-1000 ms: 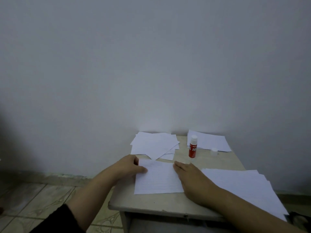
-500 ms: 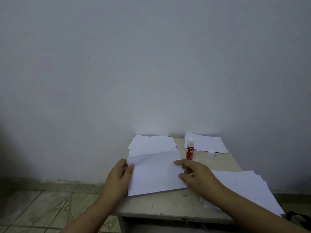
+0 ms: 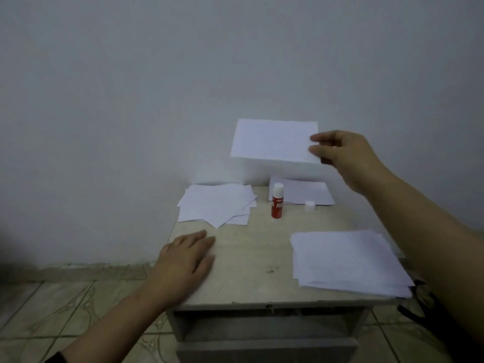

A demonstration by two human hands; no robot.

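Note:
My right hand (image 3: 345, 158) pinches the right edge of a folded white lined sheet (image 3: 272, 141) and holds it up in the air over the back of the small table (image 3: 251, 260). My left hand (image 3: 186, 260) lies flat, fingers straight, on the table's front left part, holding nothing. A red glue stick (image 3: 277, 204) stands upright without its cap near the back middle, and its white cap (image 3: 309, 206) lies to the right of it.
A loose pile of folded white papers (image 3: 217, 203) lies at the back left. More sheets (image 3: 303, 193) lie at the back right against the wall. A stack of lined sheets (image 3: 345, 260) covers the front right. A tiled floor (image 3: 52, 310) is to the left.
The sheet lay on the table under both hands, then both lifted it. Now my right hand alone holds it up high, and my left hand has let go and rests on the table.

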